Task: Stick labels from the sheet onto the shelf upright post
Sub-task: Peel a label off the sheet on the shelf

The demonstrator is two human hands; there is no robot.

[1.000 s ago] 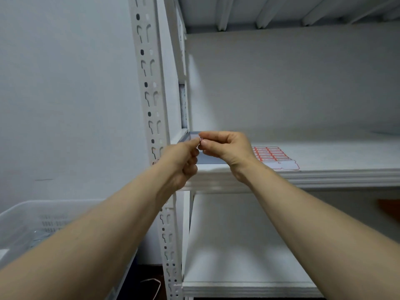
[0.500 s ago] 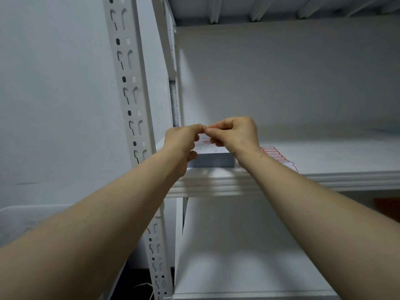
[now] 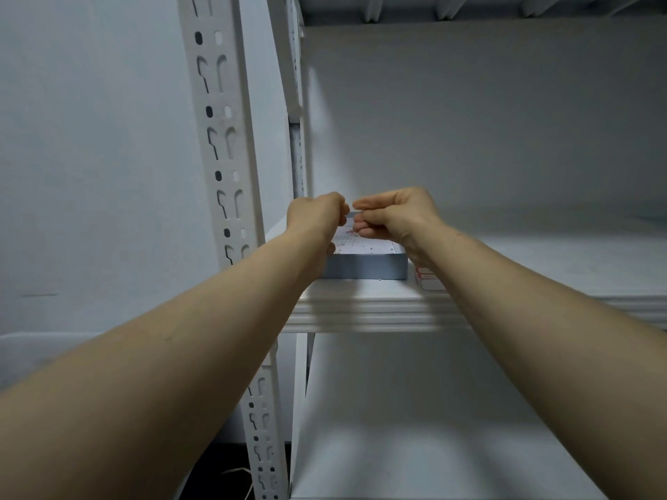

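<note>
The red-bordered label sheet (image 3: 429,281) lies on the shelf (image 3: 361,308) just right of a flat grey box (image 3: 364,267), mostly hidden by the right forearm. Above the box, the left hand (image 3: 317,218) and right hand (image 3: 397,214) meet at the fingertips, both pinching a small pale strip (image 3: 349,214), too small to tell whether it is a label. The slotted upright post (image 3: 220,138) stands left of the hands, apart from them

The single head camera is looking forward along both forearms, sitting close to the shelf upright post (image 3: 223,146) on its left, and is centring the left hand (image 3: 317,218) and right hand (image 3: 397,214) pinching a label (image 3: 349,214) above the shelf board (image 3: 361,312)
</note>
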